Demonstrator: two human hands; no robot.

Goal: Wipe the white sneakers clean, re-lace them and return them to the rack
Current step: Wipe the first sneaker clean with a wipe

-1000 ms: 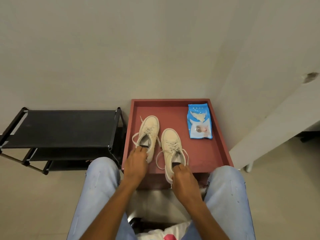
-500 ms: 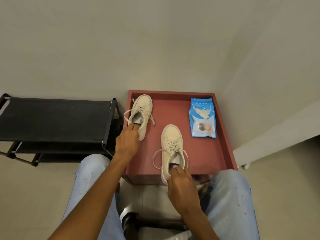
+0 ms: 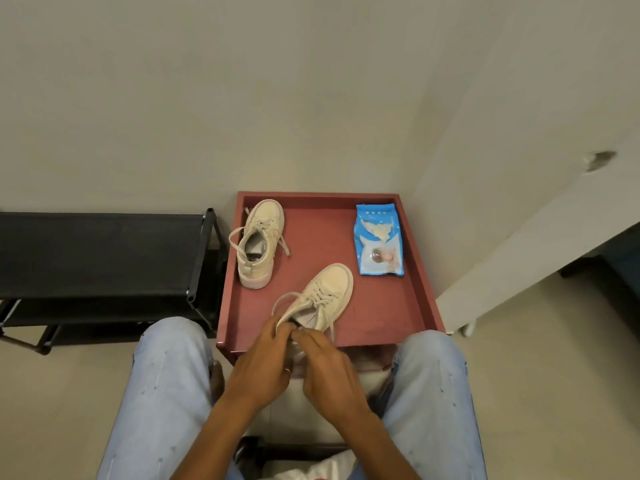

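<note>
Grip first: left hand [image 3: 261, 367] and right hand [image 3: 329, 374] sit close together, fingers curled on the collar and lace loop of the near sneaker [image 3: 327, 294], at the red worktop's [image 3: 381, 317] near edge. It looks light and soft-sided, with floppy laces, so the stiffer heel is probably the surest hold. Its long axis runs away from the grip, toe pointing ahead and rightward. The other sneaker [image 3: 259, 244] lies beyond the grip to the left, the wipes pack [image 3: 379, 240] beyond it to the right.

Sneakers [image 3: 260, 243] off-white w/ pale laces; tray [image 3: 420, 271] dull red; wipes pack [image 3: 379, 239] blue/white; rack [image 3: 100, 252] black; jeans [image 3: 162, 393] lt blue.
</note>
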